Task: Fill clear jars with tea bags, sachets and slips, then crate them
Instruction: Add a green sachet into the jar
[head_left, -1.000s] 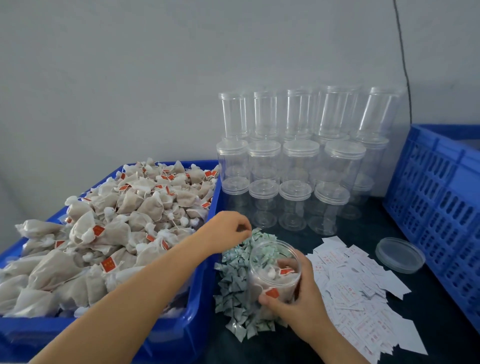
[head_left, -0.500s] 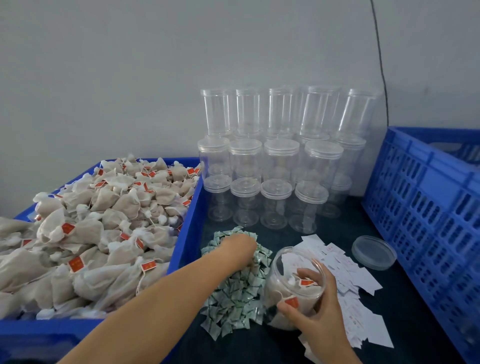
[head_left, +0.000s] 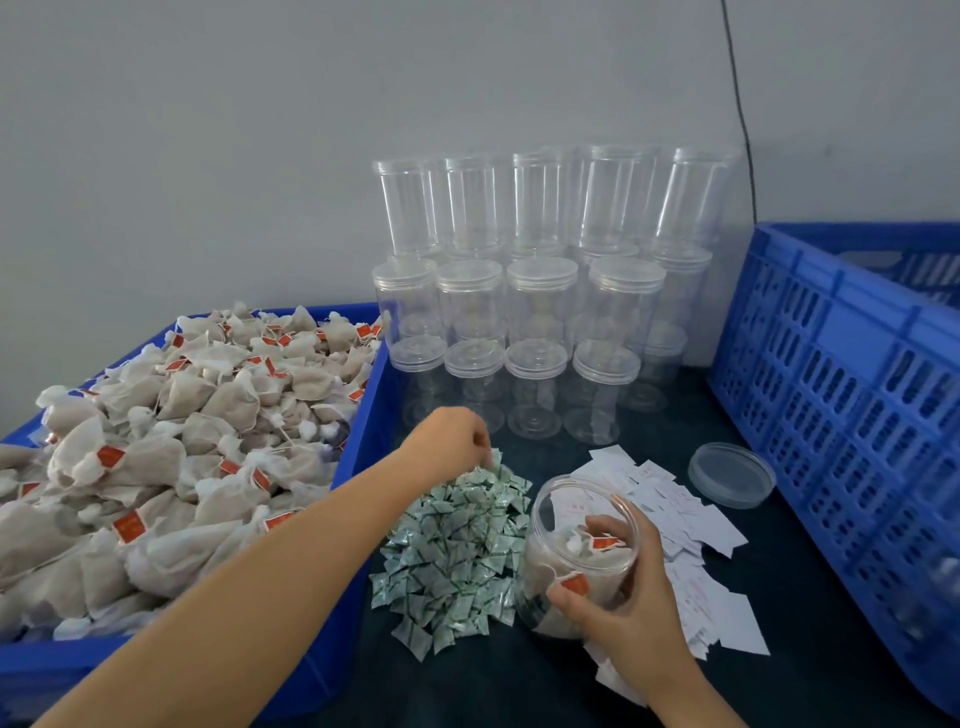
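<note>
My right hand (head_left: 631, 597) grips a clear open jar (head_left: 571, 551), tilted toward me on the dark table and partly filled with tea bags. My left hand (head_left: 449, 439) hovers with curled fingers over the far edge of a heap of small green-and-white sachets (head_left: 452, 551); it seems to pinch one there. White paper slips (head_left: 691, 530) lie spread to the right of the jar. The jar's loose lid (head_left: 731, 474) lies flat beyond the slips. Tea bags with red tags (head_left: 171, 447) are piled high in a blue tub (head_left: 358, 597) on the left.
Stacked empty lidded clear jars (head_left: 540, 322) stand against the grey wall at the back. A blue slatted crate (head_left: 841, 395) fills the right side. A black cable (head_left: 740, 104) runs down the wall.
My left hand has come from the tea bag tub down to the sachet heap, then lifted slightly at its far edge. The jar has tilted more in my right hand.
</note>
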